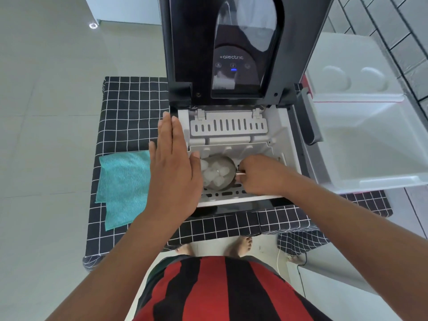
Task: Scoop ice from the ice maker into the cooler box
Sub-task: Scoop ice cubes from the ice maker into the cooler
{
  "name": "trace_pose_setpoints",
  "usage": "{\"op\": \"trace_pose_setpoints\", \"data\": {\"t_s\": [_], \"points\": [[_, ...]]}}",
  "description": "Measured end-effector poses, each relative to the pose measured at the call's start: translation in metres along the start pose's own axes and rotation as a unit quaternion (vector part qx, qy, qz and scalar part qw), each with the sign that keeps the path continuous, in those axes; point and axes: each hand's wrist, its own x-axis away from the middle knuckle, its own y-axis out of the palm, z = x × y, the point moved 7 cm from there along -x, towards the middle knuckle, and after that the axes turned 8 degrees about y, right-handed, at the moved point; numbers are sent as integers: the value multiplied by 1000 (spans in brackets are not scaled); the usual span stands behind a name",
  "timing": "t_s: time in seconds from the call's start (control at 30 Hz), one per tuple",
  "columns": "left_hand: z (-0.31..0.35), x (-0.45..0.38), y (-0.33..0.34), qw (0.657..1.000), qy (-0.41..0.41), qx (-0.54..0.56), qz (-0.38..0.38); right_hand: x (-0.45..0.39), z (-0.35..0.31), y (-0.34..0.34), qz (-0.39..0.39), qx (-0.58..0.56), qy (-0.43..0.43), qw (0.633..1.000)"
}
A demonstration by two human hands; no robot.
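Both arms reach forward, one hand flat and one closed in a grip.

The left hand [172, 167] is stretched out palm down, fingers straight and pressed together, pointing away from the body, the thumb spread to the right; its forearm runs back towards the lower left. The right hand [259, 174] sits lower and further right, knuckles up, fingers curled tight around a thin handle of a metal scoop [216, 173], the wrist bent slightly inward. The right forearm stretches back to the lower right. Both arms are bare.
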Motion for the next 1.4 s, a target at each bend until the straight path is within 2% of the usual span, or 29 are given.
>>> {"op": "trace_pose_setpoints", "data": {"t_s": [0.1,0.2,0.37,0.6,0.83,1.2,1.4], "points": [[-1,0,1,1000,0,23,21,2,-3,-5,31,26,-14,999],[-4,2,-1,997,-5,68,41,9,-5,-15,95,50,-26,994],[-7,3,1,995,-13,84,51,25,-5,-37,167,71,-60,982],[-8,5,0,988,-14,135,77,32,-4,-58,183,46,-90,978],[-11,4,0,985,-15,153,81,38,9,-77,186,-45,-130,973],[-11,4,0,985,-8,150,80,39,10,-84,180,-38,-195,964],[-10,6,-2,986,-12,142,91,44,21,-89,188,-83,-198,958]]}}
